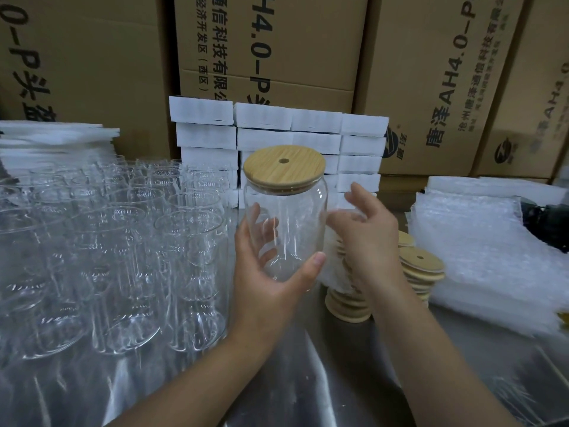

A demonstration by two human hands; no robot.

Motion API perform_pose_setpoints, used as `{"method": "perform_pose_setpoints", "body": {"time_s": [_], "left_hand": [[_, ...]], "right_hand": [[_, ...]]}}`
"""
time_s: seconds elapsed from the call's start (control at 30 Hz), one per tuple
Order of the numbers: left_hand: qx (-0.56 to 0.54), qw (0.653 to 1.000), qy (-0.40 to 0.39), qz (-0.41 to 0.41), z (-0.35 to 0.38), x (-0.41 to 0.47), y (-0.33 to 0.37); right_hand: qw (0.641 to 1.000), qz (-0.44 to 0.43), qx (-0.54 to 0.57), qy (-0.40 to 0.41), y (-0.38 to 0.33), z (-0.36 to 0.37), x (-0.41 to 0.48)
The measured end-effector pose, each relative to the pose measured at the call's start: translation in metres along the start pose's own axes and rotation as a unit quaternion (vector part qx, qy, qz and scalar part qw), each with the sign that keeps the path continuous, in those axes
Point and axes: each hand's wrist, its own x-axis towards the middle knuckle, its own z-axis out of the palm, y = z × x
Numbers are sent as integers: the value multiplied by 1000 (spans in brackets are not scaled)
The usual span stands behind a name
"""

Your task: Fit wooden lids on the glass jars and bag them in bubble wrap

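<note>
**On a steel bench walled by cartons, a lidded jar sits in the left hand**

Printed cardboard cartons (277, 41) fill the background. In front of them are stacks of white foam sheets (264, 118), which stand at the far edge of the steel table (338, 365). From my head view, the jar (286, 217) is held upright above the table near the middle of the frame, with the wooden lid (284, 163) seated flat on its mouth. My left hand (271, 282) grips the jar's lower half, the thumb pressed to the near wall and the fingers showing through the glass on the far side. The lid sits well above that hold, and neither hand touches it. My right hand (369, 241) is spread with relaxed fingers just beside the jar's right wall and holds nothing. I cannot tell whether its fingertips meet the glass. Rows of empty jars (123, 241) crowd the table's left side. To the right of the held jar are stacks of spare lids (421, 266), and beyond them a pile of bubble wrap bags (477, 248).
</note>
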Motion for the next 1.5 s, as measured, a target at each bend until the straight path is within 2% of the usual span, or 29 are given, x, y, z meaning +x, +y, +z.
{"method": "perform_pose_setpoints", "body": {"time_s": [0.07, 0.13, 0.2, 0.33, 0.4, 0.6, 0.67, 0.77, 0.83, 0.9, 1.0, 1.1, 1.23, 1.37, 1.5], "left_hand": [[-17, 1000, -12, -11, 0, 0, 0], [-36, 999, -27, -23, -1, 0, 0], [-46, 998, -44, -26, -2, 0, 1], [-79, 992, -92, -37, -3, 0, 4], [-95, 987, -118, -46, -1, 0, 5], [-63, 987, -136, -66, -1, 0, 4], [-50, 989, -118, -76, -2, 1, 3], [-35, 992, -88, -85, -3, 4, 2], [-42, 993, -72, -87, -3, 6, 3], [-51, 993, -65, -82, -3, 6, 4], [-49, 994, -66, -71, -3, 6, 5], [-42, 994, -76, -70, -2, 6, 6], [-47, 994, -83, -58, -2, 2, 7], [-101, 991, -85, -29, -3, 1, 11], [-151, 983, -100, -33, -2, 3, 14]], "right_hand": [[984, 127, 100, -69, -1, -4, 5], [960, 184, 175, -117, -3, -6, 6], [957, 186, 181, -131, -6, -6, 3], [977, 138, 92, -132, -9, -4, -3], [977, 138, 82, -137, -10, -1, -4], [950, 174, 205, -158, -12, 5, -5], [956, 149, 212, -137, -13, 4, -5], [985, 56, 141, -79, -12, 2, -5], [989, 15, 123, -78, -9, 2, -4], [996, -24, 36, -73, -6, -1, -1], [982, -114, -150, -13, -2, -6, 1], [961, -202, -188, 28, 0, -5, 0], [950, -181, -241, -76, 8, -5, 9], [887, -210, -370, -180, 15, -8, 15], [866, -255, -315, -294, 13, -11, 10]]}}
